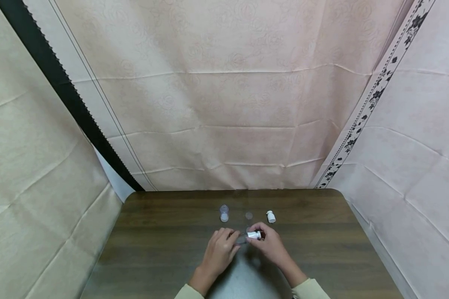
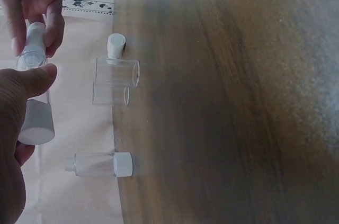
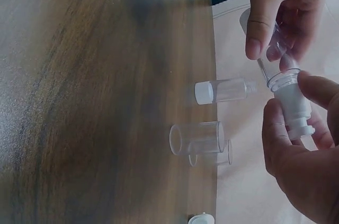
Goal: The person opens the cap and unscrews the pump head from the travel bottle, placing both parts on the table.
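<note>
Over the table my left hand [image 1: 220, 249] grips a clear bottle [image 2: 38, 123] with a white base, thumb across its side. My right hand [image 1: 270, 245] pinches a white pump top [image 3: 292, 102] between thumb and fingers. The two parts are lined up end to end, with the pump top right at the bottle's open rim. In the right wrist view, the bottle slants and its far end is partly hidden behind the left hand.
Beyond the hands stands a second clear bottle [image 3: 230, 90] with a white base. Two clear cylindrical caps [image 3: 197, 138] stand close together, and another white pump top [image 1: 271, 216] is to the right. Pale cloth [image 1: 224, 99] hangs behind the wooden table [image 1: 164, 236].
</note>
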Demonstrator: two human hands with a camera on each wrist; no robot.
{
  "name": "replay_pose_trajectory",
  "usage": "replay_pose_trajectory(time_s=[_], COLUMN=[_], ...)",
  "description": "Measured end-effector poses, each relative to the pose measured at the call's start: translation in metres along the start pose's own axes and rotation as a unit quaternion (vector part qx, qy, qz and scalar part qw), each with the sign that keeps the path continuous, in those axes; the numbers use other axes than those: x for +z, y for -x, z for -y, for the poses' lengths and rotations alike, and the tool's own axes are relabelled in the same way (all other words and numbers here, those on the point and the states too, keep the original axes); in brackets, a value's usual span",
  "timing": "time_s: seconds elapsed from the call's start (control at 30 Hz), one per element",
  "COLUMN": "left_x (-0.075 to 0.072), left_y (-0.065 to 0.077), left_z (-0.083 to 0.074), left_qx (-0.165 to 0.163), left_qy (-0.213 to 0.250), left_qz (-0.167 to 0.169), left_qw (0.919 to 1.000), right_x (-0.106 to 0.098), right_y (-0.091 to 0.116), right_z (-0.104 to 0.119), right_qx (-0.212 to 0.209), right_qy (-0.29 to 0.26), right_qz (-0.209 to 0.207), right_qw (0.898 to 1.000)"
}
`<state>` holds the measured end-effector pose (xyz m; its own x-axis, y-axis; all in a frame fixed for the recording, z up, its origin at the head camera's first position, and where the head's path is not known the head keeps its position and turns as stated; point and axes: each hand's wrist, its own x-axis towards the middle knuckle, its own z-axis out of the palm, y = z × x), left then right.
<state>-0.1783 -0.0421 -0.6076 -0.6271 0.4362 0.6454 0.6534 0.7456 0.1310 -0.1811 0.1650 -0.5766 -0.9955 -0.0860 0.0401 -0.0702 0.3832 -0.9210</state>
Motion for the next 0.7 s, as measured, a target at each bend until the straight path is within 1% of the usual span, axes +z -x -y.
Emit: replay_pose_trajectory(time_s=[0.1,0.33,0.43,0.53,0.7], left_x=[-0.0006,-0.0006,-0.0006,-0.0008,-0.0012], left_y=[-0.0001,-0.0005,0.0,0.0008,0.0025], left_z=[-0.0005,0.0002,0.0009,0.0019,0.0036], left_qx=[-0.004,-0.012,-0.014,-0.016,-0.021], left_qy=[-0.004,0.002,0.003,0.003,0.003], left_qz=[0.002,-0.015,-0.018,-0.018,-0.022], left_qw=[1.0,0.9998,0.9997,0.9997,0.9995], right_x=[0.0016,0.0024,0.0002,-0.002,-0.0053], right_y=[0.0007,0.0018,0.0016,0.0018,0.0014], right_z=[-0.0022,-0.0037,-0.004,-0.0046,-0.0088], right_qx=[-0.005,-0.005,-0.009,-0.026,-0.058], right_qy=[0.005,-0.029,-0.018,-0.002,-0.012], right_qz=[-0.019,-0.062,-0.076,-0.084,-0.093], right_qw=[1.0,0.998,0.997,0.996,0.994])
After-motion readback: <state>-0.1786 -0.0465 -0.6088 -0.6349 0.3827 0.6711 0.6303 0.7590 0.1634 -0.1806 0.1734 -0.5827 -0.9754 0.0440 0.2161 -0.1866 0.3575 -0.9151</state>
